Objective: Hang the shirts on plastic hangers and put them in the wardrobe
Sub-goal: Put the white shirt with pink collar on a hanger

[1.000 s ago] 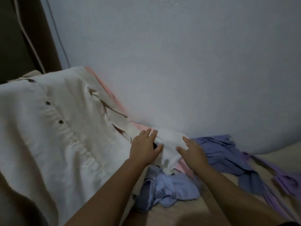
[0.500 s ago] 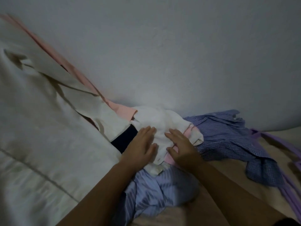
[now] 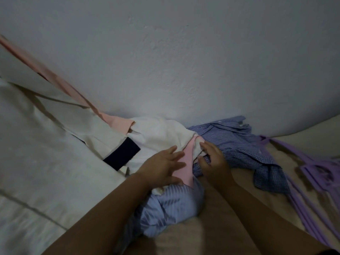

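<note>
Head | left hand (image 3: 161, 169) spread on pink shirt (image 3: 184, 162) | right hand (image 3: 213, 161) grips checked shirt (image 3: 244, 144) | hangers (image 3: 320, 172) right

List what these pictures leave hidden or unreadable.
- Wardrobe: nowhere in the head view.
- Purple hangers: run off the right edge; count unclear.
- Striped shirt: lower part hidden by the left arm.
- Pink shirt: mostly buried under the white shirt.
- Right hand: fingertips tucked into cloth, grip unclear.

Left hand (image 3: 161, 167) now lies flat on newly exposed pink shirt (image 3: 184, 165). Right hand (image 3: 214, 161) shifts right onto blue checked shirt (image 3: 244, 144). Purple hangers (image 3: 316, 173) now visible toward bed's right edge.
</note>
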`<state>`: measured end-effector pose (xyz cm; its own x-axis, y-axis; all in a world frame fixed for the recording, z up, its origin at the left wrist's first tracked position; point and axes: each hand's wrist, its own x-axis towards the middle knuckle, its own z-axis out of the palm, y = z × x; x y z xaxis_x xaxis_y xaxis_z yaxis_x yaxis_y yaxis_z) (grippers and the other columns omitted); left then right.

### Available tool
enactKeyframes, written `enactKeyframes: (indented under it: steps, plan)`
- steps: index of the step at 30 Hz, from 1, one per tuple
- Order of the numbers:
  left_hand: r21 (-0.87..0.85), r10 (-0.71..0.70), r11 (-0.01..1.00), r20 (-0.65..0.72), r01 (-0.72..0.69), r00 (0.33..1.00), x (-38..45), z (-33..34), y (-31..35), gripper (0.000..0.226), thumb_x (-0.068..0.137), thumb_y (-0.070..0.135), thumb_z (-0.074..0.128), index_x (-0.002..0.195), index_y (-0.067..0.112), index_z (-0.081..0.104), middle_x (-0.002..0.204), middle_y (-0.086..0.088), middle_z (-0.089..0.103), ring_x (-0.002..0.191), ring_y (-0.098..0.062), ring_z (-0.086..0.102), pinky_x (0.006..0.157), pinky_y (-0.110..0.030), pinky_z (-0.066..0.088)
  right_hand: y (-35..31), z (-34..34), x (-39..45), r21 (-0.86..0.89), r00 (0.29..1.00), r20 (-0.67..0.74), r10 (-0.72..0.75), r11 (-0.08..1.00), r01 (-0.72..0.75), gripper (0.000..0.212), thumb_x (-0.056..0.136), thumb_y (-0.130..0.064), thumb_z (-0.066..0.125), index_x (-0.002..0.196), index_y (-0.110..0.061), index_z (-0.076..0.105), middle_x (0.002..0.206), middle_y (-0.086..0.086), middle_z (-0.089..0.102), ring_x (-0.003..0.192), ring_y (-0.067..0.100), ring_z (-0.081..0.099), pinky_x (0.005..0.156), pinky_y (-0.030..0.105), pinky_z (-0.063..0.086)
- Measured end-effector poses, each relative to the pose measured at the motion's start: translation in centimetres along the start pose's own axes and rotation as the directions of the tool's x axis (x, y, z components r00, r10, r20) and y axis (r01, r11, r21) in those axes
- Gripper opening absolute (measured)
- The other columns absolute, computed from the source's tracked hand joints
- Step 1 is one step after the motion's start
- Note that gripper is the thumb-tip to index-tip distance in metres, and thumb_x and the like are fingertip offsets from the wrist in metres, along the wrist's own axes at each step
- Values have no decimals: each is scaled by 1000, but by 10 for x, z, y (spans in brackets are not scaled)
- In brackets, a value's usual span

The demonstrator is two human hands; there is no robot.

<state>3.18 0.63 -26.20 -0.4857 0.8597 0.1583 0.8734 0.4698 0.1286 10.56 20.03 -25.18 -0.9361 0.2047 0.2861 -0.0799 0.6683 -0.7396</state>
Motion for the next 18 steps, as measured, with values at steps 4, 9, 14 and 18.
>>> enactKeyframes:
  steps: [4, 9, 14, 18]
  plan:
    - [25, -14, 1000, 37, 13, 999, 1, -6, 5, 53, 87, 56, 57, 129, 24, 60, 150, 0, 41, 146, -24, 19, 115, -36, 22, -2, -14, -4, 11, 1000, -18, 12, 1000, -12, 47, 82, -19, 51, 127, -4, 54, 128, 12, 55, 122, 24, 48, 105, 42, 40]
    - [92, 37, 995, 113, -48, 993, 8, -12, 15, 60, 85, 58, 58, 132, 21, 57, 139, -1, 54, 136, -22, 38, 112, -35, 30, -5, -21, -10, 22, 1000, -27, 9, 1000, -8, 48, 83, -22, 51, 127, -4, 54, 127, 11, 55, 121, 21, 48, 105, 34, 39]
    - [62, -52, 997, 53, 48, 997, 7, -9, 23, 43, 96, 41, 44, 138, 29, 49, 111, -4, 66, 103, -22, 60, 83, -32, 47, -2, -25, -11, 32, 999, -29, 23, 999, -22, 48, 82, -26, 54, 127, -9, 55, 123, 4, 57, 116, 17, 50, 102, 39, 43]
    - [43, -111, 993, 100, 107, 989, 0, -11, 25, 55, 90, 54, 51, 137, 29, 39, 112, -3, 62, 100, -20, 57, 82, -29, 45, -5, -31, -16, 50, 999, -42, 25, 998, -23, 47, 82, -24, 54, 126, -9, 55, 117, -4, 54, 112, 14, 49, 99, 30, 41]
